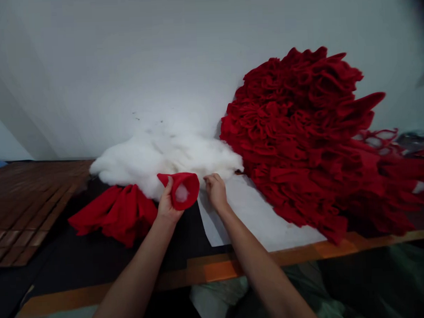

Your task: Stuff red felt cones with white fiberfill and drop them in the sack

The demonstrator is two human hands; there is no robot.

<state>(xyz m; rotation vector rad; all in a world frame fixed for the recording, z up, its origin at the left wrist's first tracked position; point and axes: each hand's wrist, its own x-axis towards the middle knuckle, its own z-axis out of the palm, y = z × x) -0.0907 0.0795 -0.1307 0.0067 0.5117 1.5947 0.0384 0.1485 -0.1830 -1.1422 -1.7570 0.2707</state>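
My left hand [168, 201] is closed around a red fabric cone [190, 201], thumb on its outer side. The cone's round opening faces me, and a tuft of white stuffing [181, 193] shows inside. Just right of the opening, my right hand [217, 191] has its fingers pinched together at the front edge of a big fluffy pile of white fiberfill [135, 161]. Whether any fiber is between those fingertips is too small to tell. Several flattened red fabric pieces [120, 215] lie left of my left hand.
A tall heap of red fabric pieces [294, 128] leans against the wall [180, 53] on the right. White paper [262, 217] lies under my right forearm. Brown slatted pieces [32, 202] sit at the left. Orange-brown tape [216, 270] runs along the table's front edge.
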